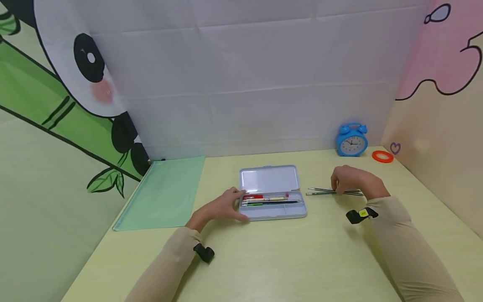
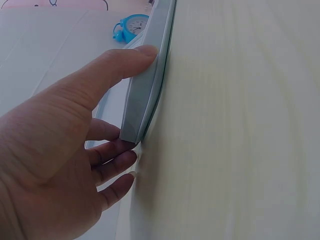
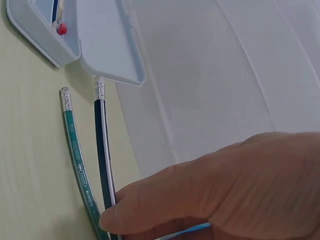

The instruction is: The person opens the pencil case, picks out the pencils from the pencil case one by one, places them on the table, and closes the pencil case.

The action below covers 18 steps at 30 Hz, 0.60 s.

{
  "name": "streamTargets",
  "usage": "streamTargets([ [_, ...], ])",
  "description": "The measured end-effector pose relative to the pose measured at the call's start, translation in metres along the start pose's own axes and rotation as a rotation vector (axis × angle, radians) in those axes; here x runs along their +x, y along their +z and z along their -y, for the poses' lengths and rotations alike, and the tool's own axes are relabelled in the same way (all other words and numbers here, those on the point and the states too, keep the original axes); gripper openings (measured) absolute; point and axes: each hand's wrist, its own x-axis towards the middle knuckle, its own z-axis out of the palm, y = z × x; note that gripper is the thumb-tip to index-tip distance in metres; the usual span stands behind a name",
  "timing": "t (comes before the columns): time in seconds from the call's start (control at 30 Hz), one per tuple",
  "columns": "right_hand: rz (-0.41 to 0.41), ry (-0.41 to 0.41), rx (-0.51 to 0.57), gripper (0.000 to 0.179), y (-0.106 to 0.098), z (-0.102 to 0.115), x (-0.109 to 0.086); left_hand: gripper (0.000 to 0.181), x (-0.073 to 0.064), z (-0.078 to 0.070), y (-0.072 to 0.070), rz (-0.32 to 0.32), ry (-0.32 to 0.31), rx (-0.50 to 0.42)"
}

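Note:
A pale blue-grey pencil case [image 1: 269,179] lies with its lid folded back on the table. Inside its tray are a red pen [image 1: 253,196], a green-marked pen [image 1: 256,204] and other slim writing tools. My left hand [image 1: 223,205] holds the case's left end, thumb on the front wall [image 2: 142,95] and fingers round the corner. Right of the case, my right hand [image 1: 352,179] pinches a dark striped pencil [image 3: 103,145] with a silver ferrule. Beside it on the table lies a green pencil [image 3: 80,162]. A light blue strip [image 3: 192,229] shows under the right hand, mostly hidden.
A mint-green translucent folder [image 1: 166,193] covers the table's left side. At the back right stand a blue alarm clock [image 1: 351,140] and an orange-red ring [image 1: 382,157]. Behind the table hangs a printed cloth [image 1: 256,84].

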Motion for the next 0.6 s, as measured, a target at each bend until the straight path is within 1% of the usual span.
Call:
streamTargets([
  [0.13,0.002,0.017,-0.001,0.012,0.0051,-0.0066,0.0041,0.105,0.0003,-0.0002,0.0,-0.001,-0.002,0.003],
  [0.3,-0.003,0.007,-0.007,0.015,0.0084,-0.0113,0.0064,0.105,0.0014,0.0014,0.0002,0.0,-0.001,0.006],
  [0.6,0.005,0.035,0.001,0.018,0.0108,-0.0101,0.0084,0.106,0.0016,0.0013,0.0002,0.0,-0.004,0.017],
])
